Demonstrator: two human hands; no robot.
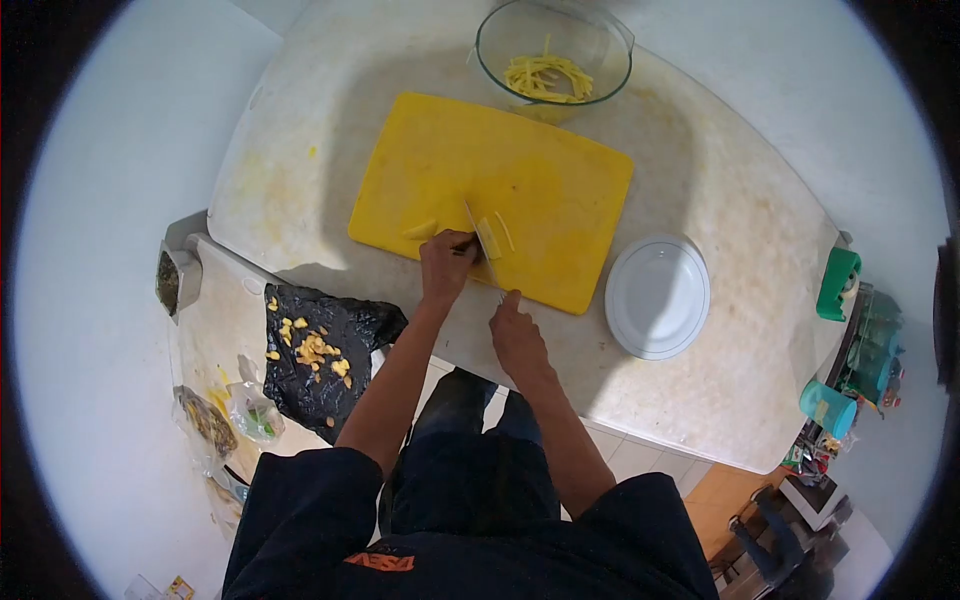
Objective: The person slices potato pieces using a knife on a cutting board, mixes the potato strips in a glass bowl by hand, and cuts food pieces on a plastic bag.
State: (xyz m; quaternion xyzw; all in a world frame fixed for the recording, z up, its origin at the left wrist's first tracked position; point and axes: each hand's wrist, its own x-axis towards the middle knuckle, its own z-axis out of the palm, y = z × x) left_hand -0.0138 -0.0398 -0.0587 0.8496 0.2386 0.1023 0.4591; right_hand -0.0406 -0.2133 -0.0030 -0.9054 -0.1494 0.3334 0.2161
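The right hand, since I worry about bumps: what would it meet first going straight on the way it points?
Beyond its knife, the right hand would probably meet the near edge of the yellow cutting board, though height is unclear.

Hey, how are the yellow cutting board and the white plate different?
The cutting board is yellow, while the plate is white. The cutting board is rectangular and larger; the plate is round and smaller. The cutting board lies under the knife held in the right hand, while the plate sits off to the right, untouched. Both lie flat on the table.
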